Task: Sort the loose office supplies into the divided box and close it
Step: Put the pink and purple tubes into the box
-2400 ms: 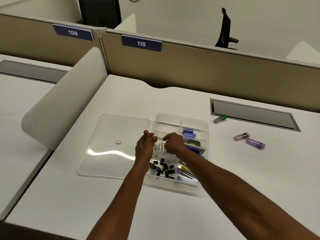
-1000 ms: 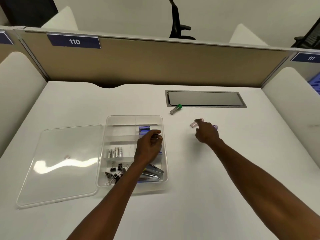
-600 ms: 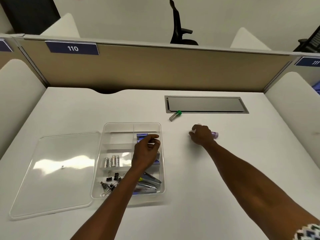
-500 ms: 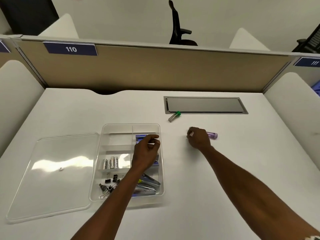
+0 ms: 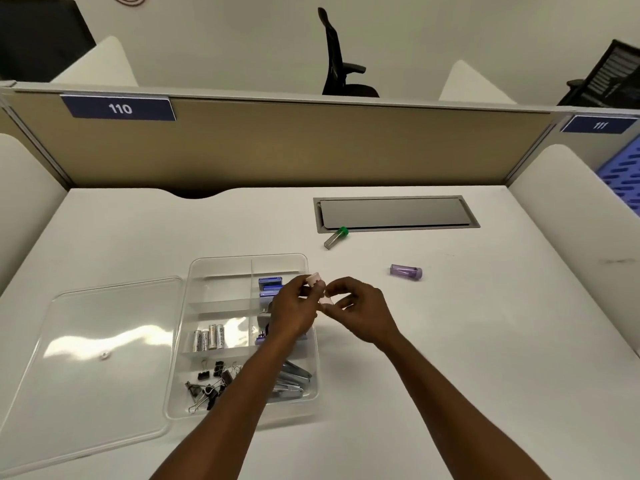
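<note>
The clear divided box [image 5: 211,265] stands open on the white desk, holding batteries [image 5: 209,337], black binder clips [image 5: 209,384], blue staple packs [image 5: 269,286] and a stapler [image 5: 292,379]. Its clear lid [image 5: 90,355] lies flat to the left. Over the box's right edge, my left hand [image 5: 292,311] and my right hand [image 5: 360,308] together pinch a small pink-capped tube [image 5: 317,284]. A purple tube [image 5: 406,272] and a green-capped tube [image 5: 336,237] lie loose on the desk farther right.
A grey cable-tray flap [image 5: 396,213] is set into the desk at the back. A tan partition [image 5: 311,147] closes off the far edge. White curved side dividers [image 5: 581,209] stand left and right.
My right hand picked the pink-capped tube off the desk and brought it left. My left hand rose from the box to meet it. The purple tube stayed behind.
</note>
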Motion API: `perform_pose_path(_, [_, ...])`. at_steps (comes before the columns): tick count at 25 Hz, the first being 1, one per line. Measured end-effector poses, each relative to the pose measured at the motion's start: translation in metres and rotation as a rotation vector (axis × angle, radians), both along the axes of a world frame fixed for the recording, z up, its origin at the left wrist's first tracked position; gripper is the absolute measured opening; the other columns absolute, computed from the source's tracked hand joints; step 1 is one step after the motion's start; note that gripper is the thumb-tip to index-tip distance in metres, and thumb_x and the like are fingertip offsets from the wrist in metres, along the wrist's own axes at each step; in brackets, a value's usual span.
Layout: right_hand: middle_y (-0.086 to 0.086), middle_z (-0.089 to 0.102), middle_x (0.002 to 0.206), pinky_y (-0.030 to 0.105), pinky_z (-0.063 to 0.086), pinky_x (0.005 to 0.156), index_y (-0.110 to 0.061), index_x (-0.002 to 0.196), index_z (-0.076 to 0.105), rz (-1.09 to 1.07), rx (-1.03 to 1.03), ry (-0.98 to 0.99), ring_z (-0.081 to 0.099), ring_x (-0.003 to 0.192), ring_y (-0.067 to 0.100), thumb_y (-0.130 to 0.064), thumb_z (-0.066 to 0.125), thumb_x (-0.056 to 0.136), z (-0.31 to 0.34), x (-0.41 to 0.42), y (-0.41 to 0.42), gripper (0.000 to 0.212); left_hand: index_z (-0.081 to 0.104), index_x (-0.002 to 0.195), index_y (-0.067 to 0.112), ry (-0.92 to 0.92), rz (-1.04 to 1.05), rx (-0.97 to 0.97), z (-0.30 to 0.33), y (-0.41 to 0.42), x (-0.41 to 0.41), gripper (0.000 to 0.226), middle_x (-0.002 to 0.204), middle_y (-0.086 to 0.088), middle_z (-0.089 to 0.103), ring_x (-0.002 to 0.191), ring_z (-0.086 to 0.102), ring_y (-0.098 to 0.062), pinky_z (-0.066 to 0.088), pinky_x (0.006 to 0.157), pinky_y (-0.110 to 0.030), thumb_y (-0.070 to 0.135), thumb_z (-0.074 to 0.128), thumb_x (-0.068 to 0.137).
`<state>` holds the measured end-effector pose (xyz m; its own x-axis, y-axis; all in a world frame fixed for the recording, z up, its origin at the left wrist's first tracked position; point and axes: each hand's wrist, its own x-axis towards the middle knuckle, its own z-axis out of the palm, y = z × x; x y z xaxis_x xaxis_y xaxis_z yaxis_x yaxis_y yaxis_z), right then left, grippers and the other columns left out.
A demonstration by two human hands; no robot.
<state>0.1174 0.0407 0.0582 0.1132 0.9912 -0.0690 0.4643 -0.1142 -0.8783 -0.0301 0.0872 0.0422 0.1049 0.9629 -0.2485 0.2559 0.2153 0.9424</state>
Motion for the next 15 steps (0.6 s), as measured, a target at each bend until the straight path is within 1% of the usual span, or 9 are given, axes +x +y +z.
perform_pose_path(1, [-0.009, 0.074, 0.100, 0.018, 0.056, 0.070, -0.022, 0.102, 0.071, 0.004, -0.009, 0.006, 0.072, 0.077, 0.006, -0.032, 0.084, 0.076, -0.002, 0.006, 0.003, 0.031, 0.065, 0.104, 0.029, -0.015, 0.026, -0.001, -0.001, 0.000, -0.001, 0.022, 0.094, 0.006, 0.070, 0.074, 0.070, -0.009, 0.061, 0.070, -0.034, 0.046, 0.062, 0.091])
perform_pose_path(3, [-0.008, 0.074, 0.101, 0.019, 0.053, 0.076, -0.022, 0.102, 0.072, -0.125, 0.036, -0.069, 0.070, 0.088, 0.007, -0.031, 0.082, 0.077, -0.010, 0.029, 0.017, 0.029, 0.067, 0.108, 0.021, -0.030, 0.034, -0.008, -0.004, -0.001, -0.008, 0.030, 0.094, 0.001, 0.073, 0.069, 0.072, -0.009, 0.061, 0.071, -0.035, 0.046, 0.063, 0.090])
perform_pose_path(5, [0.002, 0.070, 0.113, 0.029, 0.047, 0.089, -0.021, 0.112, 0.069, -0.314, 0.027, -0.340, 0.063, 0.109, 0.020, -0.030, 0.077, 0.079, -0.024, 0.063, 0.038, 0.035, 0.069, 0.106, 0.023, -0.041, 0.049, -0.031, -0.006, -0.001, -0.015, 0.031, 0.089, 0.000, 0.074, 0.071, 0.073, -0.011, 0.061, 0.074, -0.039, 0.048, 0.066, 0.088])
perform_pose_path(6, [0.009, 0.063, 0.126, 0.035, 0.043, 0.097, -0.019, 0.122, 0.064, -0.361, -0.053, -0.513, 0.054, 0.123, 0.027, -0.030, 0.072, 0.082, -0.030, 0.080, 0.048, 0.042, 0.069, 0.105, 0.024, -0.041, 0.060, -0.043, -0.006, -0.002, -0.019, 0.031, 0.086, 0.001, 0.074, 0.072, 0.072, -0.013, 0.061, 0.073, -0.037, 0.049, 0.066, 0.087])
perform_pose_path(8, [0.018, 0.037, 0.151, 0.047, 0.036, 0.108, -0.015, 0.138, 0.049, -0.367, -0.242, -0.776, 0.024, 0.144, 0.036, -0.031, 0.062, 0.086, -0.041, 0.108, 0.062, 0.056, 0.069, 0.100, 0.029, -0.040, 0.084, -0.055, -0.004, -0.004, -0.024, 0.027, 0.084, 0.003, 0.072, 0.074, 0.069, -0.013, 0.058, 0.071, -0.032, 0.052, 0.066, 0.086])
perform_pose_path(10, [0.018, 0.021, 0.158, 0.053, 0.029, 0.112, -0.012, 0.144, 0.037, -0.308, -0.370, -0.927, 0.007, 0.149, 0.039, -0.032, 0.057, 0.089, -0.048, 0.128, 0.068, 0.062, 0.069, 0.099, 0.031, -0.036, 0.095, -0.063, -0.003, -0.005, -0.027, 0.028, 0.088, 0.004, 0.071, 0.080, 0.067, -0.012, 0.056, 0.074, -0.032, 0.055, 0.064, 0.086])
perform_pose_path(12, [0.017, 0.026, 0.155, 0.053, 0.027, 0.113, -0.012, 0.145, 0.034, -0.222, -0.465, -1.000, 0.007, 0.149, 0.040, -0.034, 0.060, 0.087, -0.055, 0.140, 0.068, 0.067, 0.070, 0.104, 0.027, -0.051, 0.092, -0.066, -0.003, -0.005, -0.030, 0.035, 0.092, 0.004, 0.071, 0.084, 0.067, -0.012, 0.056, 0.077, -0.033, 0.057, 0.063, 0.086])
perform_pose_path(13, [0.016, 0.032, 0.150, 0.052, 0.029, 0.112, -0.013, 0.144, 0.035, -0.192, -0.496, -1.017, 0.012, 0.148, 0.039, -0.034, 0.060, 0.087, -0.059, 0.143, 0.067, 0.065, 0.070, 0.105, 0.026, -0.066, 0.093, -0.073, -0.003, -0.006, -0.031, 0.036, 0.093, 0.004, 0.071, 0.083, 0.068, -0.011, 0.057, 0.076, -0.032, 0.056, 0.063, 0.087])
perform_pose_path(15, [0.012, 0.046, 0.136, 0.047, 0.037, 0.105, -0.016, 0.136, 0.045, -0.181, -0.488, -1.022, 0.033, 0.138, 0.037, -0.029, 0.059, 0.088, -0.065, 0.146, 0.063, 0.052, 0.070, 0.103, 0.023, -0.104, 0.102, -0.094, -0.003, -0.007, -0.033, 0.033, 0.092, 0.003, 0.072, 0.072, 0.069, -0.005, 0.056, 0.068, -0.026, 0.051, 0.062, 0.089])
